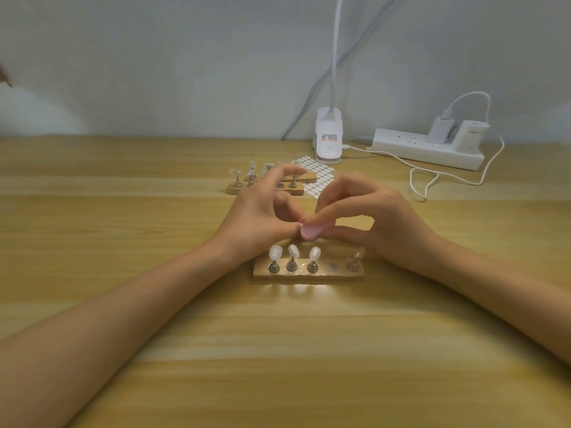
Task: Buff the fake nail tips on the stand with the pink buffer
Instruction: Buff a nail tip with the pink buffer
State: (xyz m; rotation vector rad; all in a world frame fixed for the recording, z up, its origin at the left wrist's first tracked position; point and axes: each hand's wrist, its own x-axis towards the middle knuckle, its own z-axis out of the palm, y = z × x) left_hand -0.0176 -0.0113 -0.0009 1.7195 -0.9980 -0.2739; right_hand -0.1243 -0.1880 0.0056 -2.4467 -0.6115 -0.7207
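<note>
Just behind buffer (310,232): spare stand (234,189), stickers (321,177).

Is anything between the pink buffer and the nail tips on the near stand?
Nothing visible. The right hand pinches the pink buffer just beyond the near stand and its nail tips; the left hand touches the buffer's end.

Bare left forearm (123,307), bare right forearm (494,295), bare left hand (253,220), bare right hand (389,223), 2 uncovered wrists, slim fingers (332,208)

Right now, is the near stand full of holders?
Not full. On the near stand, the fourth spot from the left shows no holder.
</note>
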